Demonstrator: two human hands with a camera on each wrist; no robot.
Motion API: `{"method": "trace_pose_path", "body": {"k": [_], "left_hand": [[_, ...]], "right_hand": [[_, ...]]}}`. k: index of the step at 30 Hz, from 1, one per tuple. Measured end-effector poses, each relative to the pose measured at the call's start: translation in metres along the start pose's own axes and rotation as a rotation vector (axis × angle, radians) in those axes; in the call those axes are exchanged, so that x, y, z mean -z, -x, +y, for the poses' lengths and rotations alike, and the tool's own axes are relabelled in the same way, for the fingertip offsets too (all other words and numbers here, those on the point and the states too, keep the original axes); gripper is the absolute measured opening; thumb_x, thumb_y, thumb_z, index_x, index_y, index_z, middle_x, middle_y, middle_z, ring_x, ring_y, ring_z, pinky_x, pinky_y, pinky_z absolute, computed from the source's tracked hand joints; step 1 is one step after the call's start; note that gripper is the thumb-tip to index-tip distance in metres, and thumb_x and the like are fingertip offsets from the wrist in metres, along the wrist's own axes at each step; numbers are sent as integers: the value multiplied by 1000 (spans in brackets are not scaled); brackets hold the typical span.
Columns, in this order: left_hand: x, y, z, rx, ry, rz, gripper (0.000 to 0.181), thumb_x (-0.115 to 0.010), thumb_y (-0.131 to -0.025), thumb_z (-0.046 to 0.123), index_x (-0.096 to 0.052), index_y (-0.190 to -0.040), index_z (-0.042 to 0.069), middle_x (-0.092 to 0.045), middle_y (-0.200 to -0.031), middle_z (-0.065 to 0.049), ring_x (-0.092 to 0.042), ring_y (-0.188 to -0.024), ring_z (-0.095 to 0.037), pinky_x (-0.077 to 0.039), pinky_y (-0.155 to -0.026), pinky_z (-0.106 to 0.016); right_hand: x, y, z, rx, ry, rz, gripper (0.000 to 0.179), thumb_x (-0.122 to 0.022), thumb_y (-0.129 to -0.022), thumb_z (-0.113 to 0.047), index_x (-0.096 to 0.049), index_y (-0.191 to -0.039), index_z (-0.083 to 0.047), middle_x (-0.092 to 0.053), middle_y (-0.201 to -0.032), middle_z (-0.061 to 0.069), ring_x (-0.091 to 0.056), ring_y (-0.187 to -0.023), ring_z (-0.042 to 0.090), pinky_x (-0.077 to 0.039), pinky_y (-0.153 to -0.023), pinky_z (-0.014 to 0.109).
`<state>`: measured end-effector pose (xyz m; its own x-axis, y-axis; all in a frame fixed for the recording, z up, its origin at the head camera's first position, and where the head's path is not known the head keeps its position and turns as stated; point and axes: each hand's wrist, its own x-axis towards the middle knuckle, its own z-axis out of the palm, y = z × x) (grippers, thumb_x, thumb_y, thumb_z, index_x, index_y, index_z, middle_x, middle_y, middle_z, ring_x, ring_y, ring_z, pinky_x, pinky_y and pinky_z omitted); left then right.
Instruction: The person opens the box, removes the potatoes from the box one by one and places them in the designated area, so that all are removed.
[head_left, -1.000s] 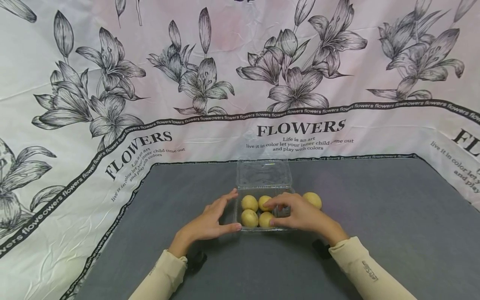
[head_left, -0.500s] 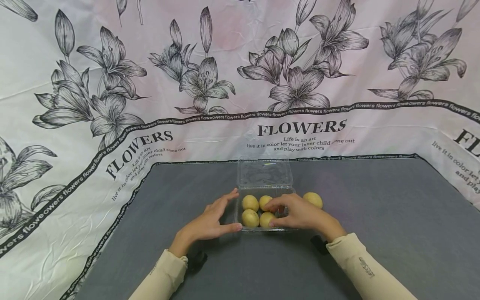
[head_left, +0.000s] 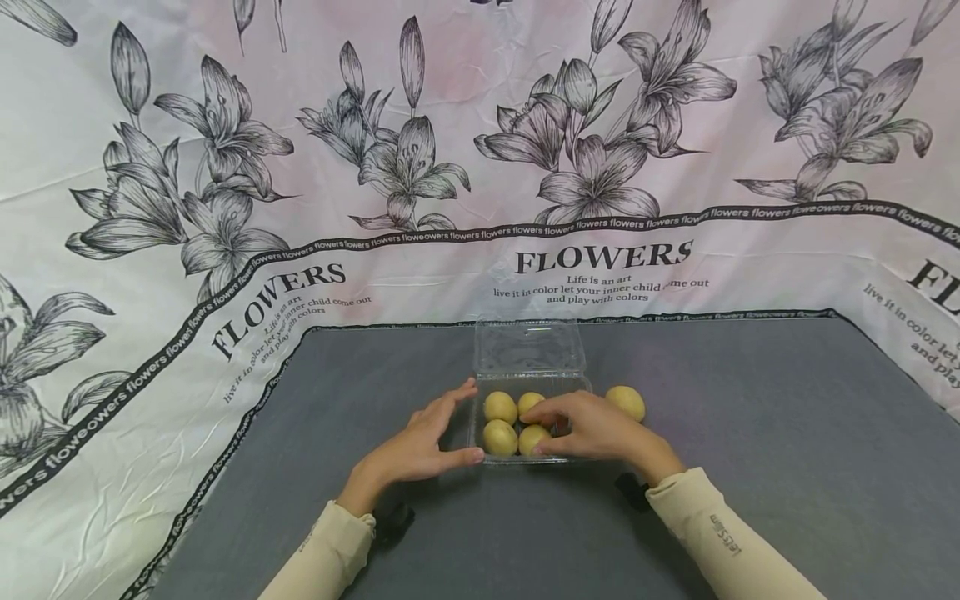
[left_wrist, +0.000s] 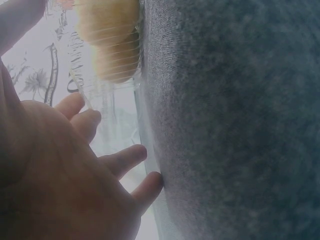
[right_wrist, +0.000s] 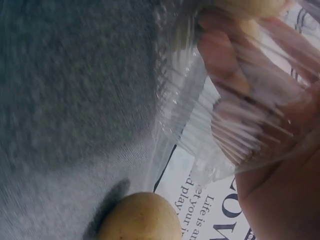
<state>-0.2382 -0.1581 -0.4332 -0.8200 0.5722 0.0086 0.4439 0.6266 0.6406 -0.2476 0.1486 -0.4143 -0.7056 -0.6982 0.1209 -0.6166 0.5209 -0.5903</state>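
Note:
In the head view, a clear plastic clamshell box (head_left: 512,459) sits on the table with its lid (head_left: 529,347) raised. Several round yellow fruits fill its left part, among them a front-left fruit (head_left: 500,437), a front-right fruit (head_left: 533,439) and a back-left fruit (head_left: 500,407). My left hand (head_left: 420,442) spreads along the box's left side, fingertips at the wall. My right hand (head_left: 596,423) reaches into the right part, thumb at the front-right fruit and index finger at the back-right fruit (head_left: 529,403), a gap between them. Through the plastic, the right wrist view shows those fingers (right_wrist: 220,60) bent.
Outside the box, one more yellow fruit (head_left: 626,402) lies to its right, beyond my right hand. The grey table (head_left: 750,417) extends to both sides. A white flower-printed cloth (head_left: 420,275) stands behind the box and along the sides.
My right hand has shifted slightly left and its wrist has come in closer to the box. The left hand and the fruits stay nearly where they were.

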Motion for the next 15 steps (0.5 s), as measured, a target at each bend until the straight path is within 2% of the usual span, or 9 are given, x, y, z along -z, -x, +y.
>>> {"method": "trace_pose_path", "body": {"k": [6, 15], "left_hand": [[0, 1, 1, 4, 3, 2, 88, -67, -94, 53, -20, -163, 26, -8, -172, 11, -21, -157, -28, -16, -119, -68], [1, 2, 3, 5, 3, -6, 88, -67, -95, 53, -19, -163, 26, -8, -172, 11, -19, -158, -28, -15, -120, -68]], "right_hand": [[-2, -3, -1, -17, 18, 10, 43, -79, -90, -34, -73, -127, -11, -75, -112, -2, -60, -78, -2, -51, -71, 23], [-1, -4, -4, -29, 43, -19, 41, -78, -90, -36, -74, -124, -14, -72, -96, -8, -56, -69, -1, -47, -65, 21]]}}
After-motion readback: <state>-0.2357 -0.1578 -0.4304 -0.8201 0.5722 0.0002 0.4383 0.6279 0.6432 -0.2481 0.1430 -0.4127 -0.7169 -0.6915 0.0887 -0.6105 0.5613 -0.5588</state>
